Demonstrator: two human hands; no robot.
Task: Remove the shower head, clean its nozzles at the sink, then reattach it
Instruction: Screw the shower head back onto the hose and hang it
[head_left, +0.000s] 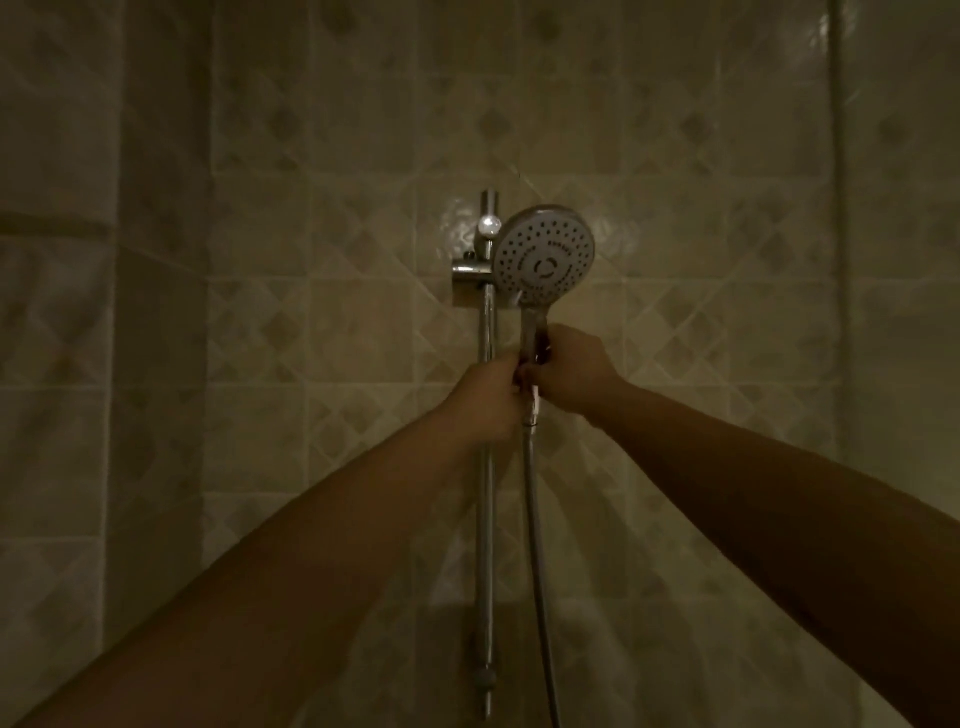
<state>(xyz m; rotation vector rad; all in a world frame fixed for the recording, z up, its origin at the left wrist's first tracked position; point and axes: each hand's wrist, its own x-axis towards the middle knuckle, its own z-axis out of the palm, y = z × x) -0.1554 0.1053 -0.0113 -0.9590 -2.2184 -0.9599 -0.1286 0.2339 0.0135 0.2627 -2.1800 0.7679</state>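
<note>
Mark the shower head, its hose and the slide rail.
round chrome shower head (544, 258), head view, on the nozzle face
grey flexible hose (535, 519), head view, mid-length below the hands
vertical chrome slide rail (487, 519), head view, on the bar

Both hands (left (488, 395), right (574, 371)) raised, fingers curled, arms outstretched

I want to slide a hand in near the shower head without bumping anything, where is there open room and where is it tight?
Open tiled wall lies right of the round chrome shower head, and left of the vertical chrome rail with its bracket. It is crowded at the handle, where the left hand and right hand grip beside the rail, and the grey hose hangs close below.
</note>
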